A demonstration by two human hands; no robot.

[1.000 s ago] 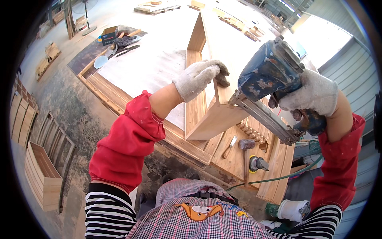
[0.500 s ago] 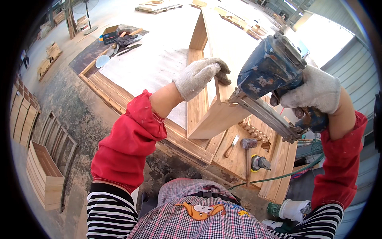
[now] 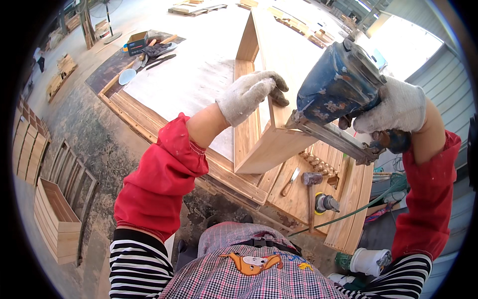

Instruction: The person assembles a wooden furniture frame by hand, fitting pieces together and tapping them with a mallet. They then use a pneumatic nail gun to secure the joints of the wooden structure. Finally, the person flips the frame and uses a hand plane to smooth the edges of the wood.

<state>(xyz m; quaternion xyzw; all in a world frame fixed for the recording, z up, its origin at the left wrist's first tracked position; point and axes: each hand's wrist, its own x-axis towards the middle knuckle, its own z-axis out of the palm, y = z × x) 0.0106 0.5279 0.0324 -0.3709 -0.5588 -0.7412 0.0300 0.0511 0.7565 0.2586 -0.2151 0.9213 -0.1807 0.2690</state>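
Pale wood box frame (image 3: 264,144) stands on edge on the workbench (image 3: 199,84), directly between my two hands. My left hand (image 3: 251,94), in a white knit glove, is closed over the frame's top edge, fingers curled down the far side, steadying it. My right hand (image 3: 398,107), gloved likewise, is wrapped tight around the grip of a blue pneumatic nail gun (image 3: 338,89), its nose set against the frame's upper corner just beside the left hand.

Against the frames from a second earlier, little has shifted: gun and both hands sit in nearly the same places, so I judge the nailing of this corner is in progress, not finished.

Below the right hand lie a hammer (image 3: 309,187), a row of small wooden pieces (image 3: 316,162) and a green air hose (image 3: 368,204). Beyond the left hand, tools and a small box (image 3: 137,42) lie at the bench's far end.

Hidden: the gun's tip contact, the trigger finger, and any nails driven.
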